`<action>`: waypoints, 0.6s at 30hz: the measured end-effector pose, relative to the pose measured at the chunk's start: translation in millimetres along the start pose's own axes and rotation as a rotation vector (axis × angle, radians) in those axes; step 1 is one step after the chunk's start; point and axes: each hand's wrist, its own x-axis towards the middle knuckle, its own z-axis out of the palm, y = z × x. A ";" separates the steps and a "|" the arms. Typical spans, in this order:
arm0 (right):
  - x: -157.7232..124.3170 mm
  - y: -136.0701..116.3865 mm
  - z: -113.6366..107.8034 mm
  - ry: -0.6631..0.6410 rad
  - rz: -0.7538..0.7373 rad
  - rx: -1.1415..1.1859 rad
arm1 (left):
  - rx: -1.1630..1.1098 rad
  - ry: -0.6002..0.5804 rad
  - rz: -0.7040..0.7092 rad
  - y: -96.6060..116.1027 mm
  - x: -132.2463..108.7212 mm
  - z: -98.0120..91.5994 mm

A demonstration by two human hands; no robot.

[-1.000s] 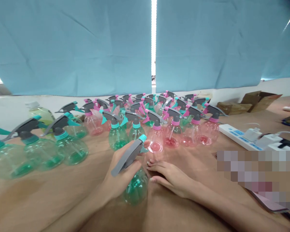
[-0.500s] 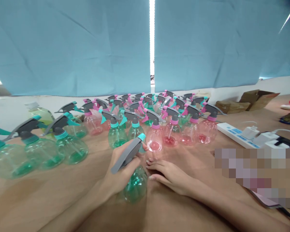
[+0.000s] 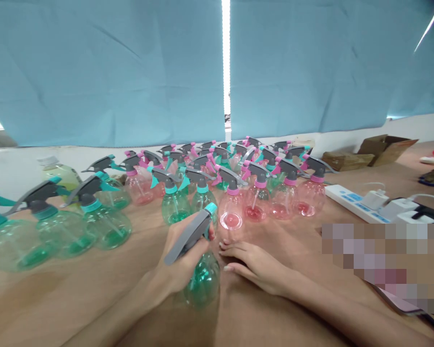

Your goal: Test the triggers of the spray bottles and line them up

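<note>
My left hand (image 3: 183,255) is closed around the neck and trigger of a green spray bottle (image 3: 202,282) with a grey head and a turquoise nozzle. The head slants, its nozzle end up and away from me. My right hand (image 3: 255,265) lies on the brown table covering just right of this bottle, fingers stretched out and holding nothing. Its fingertips are near the bottle; whether they touch it I cannot tell. Straight ahead stands a pink spray bottle (image 3: 231,212), beside another green spray bottle (image 3: 176,207).
Rows of green and pink spray bottles fill the back middle. More green ones (image 3: 108,226) stand at the left, before a jug of yellowish liquid (image 3: 58,173). To the right are a white power strip (image 3: 350,202) with plugs, an open cardboard box (image 3: 386,149) and a blurred-out patch.
The left hand and its spray bottle have barely shifted; the bottle's head sits slightly lower in view. The right hand rests in about the same place.
</note>
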 end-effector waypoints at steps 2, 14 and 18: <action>0.0 -0.4 -0.3 0.000 0.000 0.000 | 0.002 0.008 -0.005 0.7 -0.2 0.0; 1.8 -0.6 -1.0 0.002 -0.013 -0.005 | -0.142 -0.015 -0.060 3.3 3.7 -0.4; 1.0 -2.4 -2.3 0.012 -0.012 0.000 | -0.159 -0.003 -0.095 7.2 2.8 0.9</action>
